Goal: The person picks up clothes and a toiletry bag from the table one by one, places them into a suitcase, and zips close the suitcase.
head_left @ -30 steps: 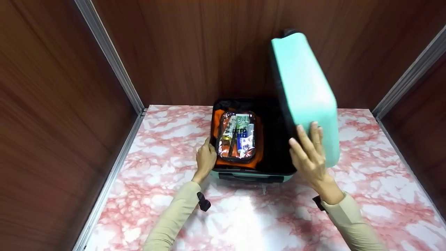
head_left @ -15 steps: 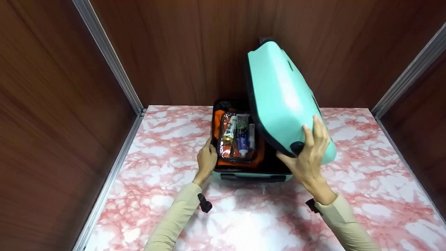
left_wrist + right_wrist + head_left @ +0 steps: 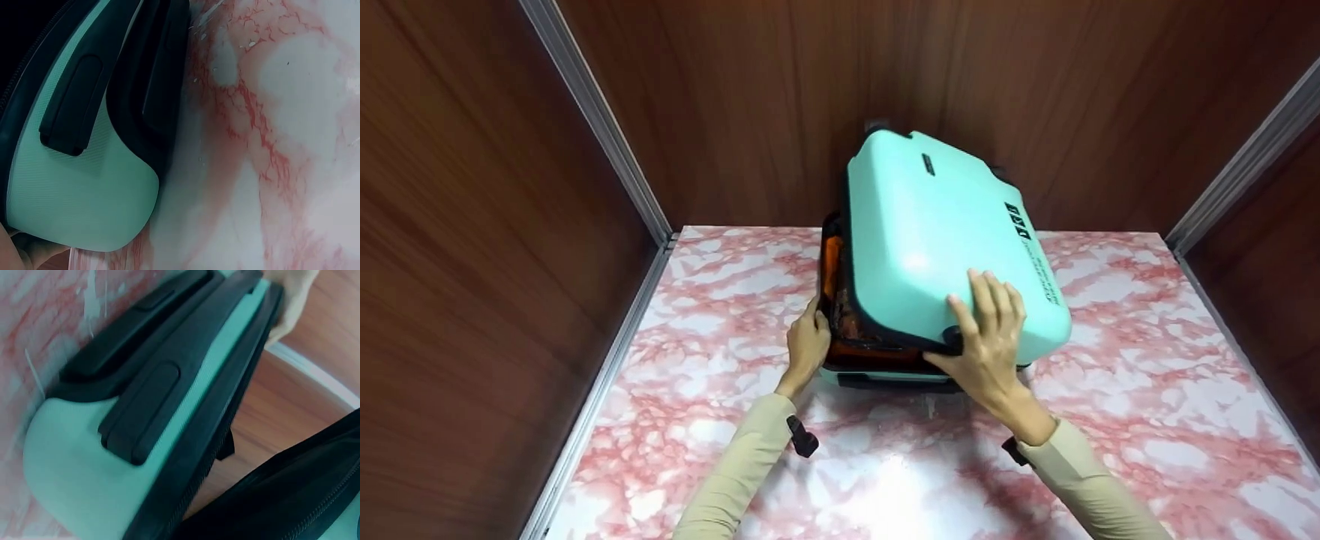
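Note:
A mint-green hard-shell suitcase stands against the back wall, its lid [image 3: 945,225] tilted partway over the base [image 3: 877,377]. My right hand [image 3: 986,352] holds the lid at its front edge, fingers spread on the shell and thumb at the rim. My left hand [image 3: 808,341] grips the left rim of the base. Through the gap show orange cloth [image 3: 831,262] and part of a clear pouch [image 3: 849,322]; the lid hides the rest. In the right wrist view, a zipper edge of the lid [image 3: 343,523] hangs apart from the base [image 3: 84,455].
The suitcase lies on a pink-and-white marbled table [image 3: 720,420]. Brown wood-look panels [image 3: 750,112] rise behind and on both sides, with metal strips [image 3: 592,105] at the corners. A black handle [image 3: 157,73] runs along the front of the base.
The lid has swung left and down over the base, covering most of the pouch. My right hand has moved left with it and taken hold of its front edge. My left hand has stayed in place.

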A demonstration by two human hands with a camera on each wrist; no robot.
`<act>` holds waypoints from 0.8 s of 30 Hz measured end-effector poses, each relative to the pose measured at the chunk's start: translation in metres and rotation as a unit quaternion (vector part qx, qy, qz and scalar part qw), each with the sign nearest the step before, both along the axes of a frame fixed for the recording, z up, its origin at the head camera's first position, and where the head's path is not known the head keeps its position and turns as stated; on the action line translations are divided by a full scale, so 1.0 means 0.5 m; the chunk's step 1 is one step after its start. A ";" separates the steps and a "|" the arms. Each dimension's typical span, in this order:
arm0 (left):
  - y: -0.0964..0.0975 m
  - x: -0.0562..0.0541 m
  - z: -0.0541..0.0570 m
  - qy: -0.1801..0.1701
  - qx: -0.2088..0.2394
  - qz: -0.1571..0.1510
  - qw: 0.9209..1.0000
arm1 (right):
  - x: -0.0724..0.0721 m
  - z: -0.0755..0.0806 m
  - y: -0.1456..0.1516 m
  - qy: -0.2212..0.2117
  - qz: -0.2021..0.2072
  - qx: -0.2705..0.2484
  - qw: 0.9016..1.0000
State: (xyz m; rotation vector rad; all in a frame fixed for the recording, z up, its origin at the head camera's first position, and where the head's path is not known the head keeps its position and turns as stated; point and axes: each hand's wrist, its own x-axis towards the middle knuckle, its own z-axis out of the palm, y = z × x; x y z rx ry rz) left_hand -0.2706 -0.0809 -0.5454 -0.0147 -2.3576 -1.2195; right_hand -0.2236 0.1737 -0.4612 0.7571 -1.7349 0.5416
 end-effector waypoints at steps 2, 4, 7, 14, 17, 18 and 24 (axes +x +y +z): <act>0.001 0.001 0.000 0.007 -0.002 -0.003 1.000 | -0.002 -0.004 -0.008 0.001 -0.001 0.021 1.000; 0.000 0.000 -0.001 0.014 -0.003 -0.007 1.000 | -0.004 -0.009 -0.018 0.003 -0.006 0.045 0.999; -0.004 0.000 -0.004 0.028 -0.011 -0.019 0.999 | -0.006 -0.019 -0.031 0.001 -0.005 0.077 0.997; -0.014 -0.004 -0.014 0.060 -0.043 -0.069 0.995 | 0.000 -0.040 -0.050 0.007 -0.007 0.132 0.991; -0.015 -0.004 -0.015 0.072 -0.037 -0.072 0.994 | 0.000 -0.050 -0.055 0.008 -0.012 0.151 0.988; -0.010 -0.004 -0.015 0.080 -0.041 -0.069 0.994 | 0.001 -0.053 -0.054 0.006 -0.016 0.158 0.987; 0.004 0.002 -0.021 0.069 -0.041 -0.079 0.994 | -0.005 -0.077 -0.052 -0.009 -0.037 0.199 0.979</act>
